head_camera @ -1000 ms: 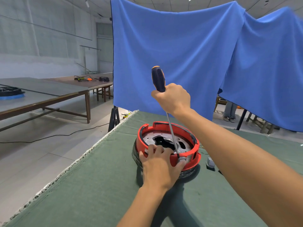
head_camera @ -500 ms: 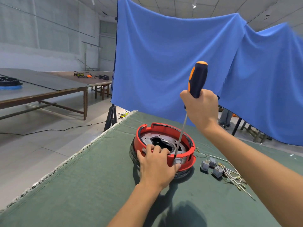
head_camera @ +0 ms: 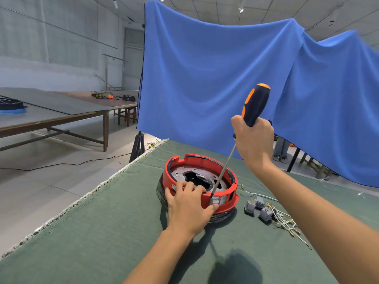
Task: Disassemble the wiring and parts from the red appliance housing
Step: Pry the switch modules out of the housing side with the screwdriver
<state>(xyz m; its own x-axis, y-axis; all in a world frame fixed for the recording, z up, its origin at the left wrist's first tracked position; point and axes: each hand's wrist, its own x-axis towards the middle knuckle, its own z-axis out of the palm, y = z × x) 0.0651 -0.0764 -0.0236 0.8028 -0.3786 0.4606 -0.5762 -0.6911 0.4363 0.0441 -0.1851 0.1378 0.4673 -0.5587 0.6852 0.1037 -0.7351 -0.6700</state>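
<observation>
The right hand (head_camera: 253,138), grasping the screwdriver (head_camera: 254,105), has tilted its handle rightward, levering at the grey clip (head_camera: 215,200). The left hand (head_camera: 189,206) grips the red housing (head_camera: 200,181) mid-table; prying continues.

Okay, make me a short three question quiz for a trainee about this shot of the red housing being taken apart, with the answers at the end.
1. True or false: the right hand grips the screwdriver by its black and orange handle.
2. Where does the screwdriver's tip meet the red housing? A) the far rim B) the near rim, by a small grey part C) the green cloth outside it
3. Fill in: the grey blocks with loose wires lie on the cloth to the ____ of the housing.

Key
1. True.
2. B; the left hand grips the rim right beside it.
3. Right.
</observation>
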